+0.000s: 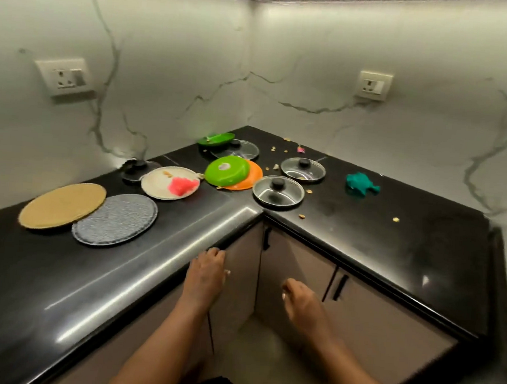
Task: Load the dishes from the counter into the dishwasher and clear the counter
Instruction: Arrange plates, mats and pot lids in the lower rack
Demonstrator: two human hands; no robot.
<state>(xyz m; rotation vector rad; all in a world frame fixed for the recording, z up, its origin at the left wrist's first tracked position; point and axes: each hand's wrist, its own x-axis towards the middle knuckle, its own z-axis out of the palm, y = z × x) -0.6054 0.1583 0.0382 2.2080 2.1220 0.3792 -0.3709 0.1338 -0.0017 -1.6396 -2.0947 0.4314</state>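
Note:
On the black corner counter (363, 235) lie a white plate (159, 185) with a pink scrap on it, a green plate (226, 170) on top of an orange plate (253, 177), and another green plate (215, 138) at the back. Glass lids with black knobs lie around them: one (277, 192) near the corner edge, one (303, 169) behind it, one (238, 149) by the far green plate. My left hand (206, 274) and my right hand (300, 303) hang below the counter edge in front of the cabinet doors, fingers relaxed, holding nothing.
A tan round mat (62, 205) and a grey round mat (115, 219) lie at the left. A dark lid (137, 168) sits by the wall. A teal cloth (360, 184) lies at the right. Crumbs are scattered over the counter. Sockets are on both walls.

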